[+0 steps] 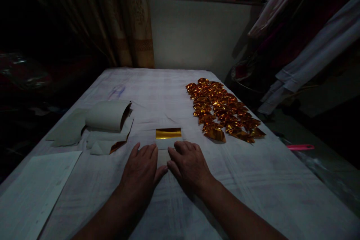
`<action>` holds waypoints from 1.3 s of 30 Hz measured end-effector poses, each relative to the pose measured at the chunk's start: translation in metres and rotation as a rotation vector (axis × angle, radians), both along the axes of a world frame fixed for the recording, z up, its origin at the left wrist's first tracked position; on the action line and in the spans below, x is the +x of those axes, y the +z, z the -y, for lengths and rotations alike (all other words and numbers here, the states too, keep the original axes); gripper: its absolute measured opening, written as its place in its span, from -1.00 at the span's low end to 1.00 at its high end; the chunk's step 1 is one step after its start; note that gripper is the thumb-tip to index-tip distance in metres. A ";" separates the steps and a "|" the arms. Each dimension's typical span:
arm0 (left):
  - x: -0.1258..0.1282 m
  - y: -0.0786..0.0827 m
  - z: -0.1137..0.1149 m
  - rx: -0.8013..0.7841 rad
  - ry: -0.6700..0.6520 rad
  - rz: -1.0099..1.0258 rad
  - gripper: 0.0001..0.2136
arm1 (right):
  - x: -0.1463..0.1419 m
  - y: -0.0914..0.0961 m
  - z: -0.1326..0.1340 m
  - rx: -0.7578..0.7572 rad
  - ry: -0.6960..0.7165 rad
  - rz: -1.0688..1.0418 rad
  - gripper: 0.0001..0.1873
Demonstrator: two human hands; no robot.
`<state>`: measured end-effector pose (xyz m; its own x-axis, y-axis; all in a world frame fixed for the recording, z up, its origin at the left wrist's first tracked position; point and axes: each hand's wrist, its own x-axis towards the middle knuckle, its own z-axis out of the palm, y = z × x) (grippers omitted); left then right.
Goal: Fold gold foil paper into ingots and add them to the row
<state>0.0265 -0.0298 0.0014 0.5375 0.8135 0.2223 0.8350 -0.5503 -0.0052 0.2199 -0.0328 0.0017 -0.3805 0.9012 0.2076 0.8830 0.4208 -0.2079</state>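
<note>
whitish tablecloth (pixel 253 198) is stretching out under the work, and at its near left a large pale sheet (pixel 30 191) is lying flat. in the middle, the left hand (pixel 140 167) and the right hand (pixel 191 163) are resting palm down, thumbs nearly meeting, fingers reaching forward and lying close together. their fingertips are touching the near part of a small gold-and-pale paper (pixel 168 134), which is lying just ahead of them, its gold band showing on the far side; i cannot tell whether either hand is pinching it. farther left, pale-backed papers (pixel 105 116) are overlapping, one curling into an arch. to the right, many folded gold pieces (pixel 218 107) are sitting in crowded rows. beyond the far edge, a patterned curtain (pixel 132 18) is hanging beside a pale wall (pixel 194 33).
</note>
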 end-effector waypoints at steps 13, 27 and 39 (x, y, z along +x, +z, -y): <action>0.002 0.016 -0.005 -0.134 0.027 0.048 -0.76 | 0.023 0.008 -0.004 0.018 -0.132 -0.017 -0.83; -0.017 -0.015 -0.035 0.020 0.141 0.378 -0.61 | 0.024 -0.018 -0.027 0.098 -0.176 -0.154 -0.43; -0.016 -0.021 -0.038 -0.047 0.127 0.349 -0.71 | 0.028 -0.028 -0.033 0.100 -0.218 -0.222 -0.74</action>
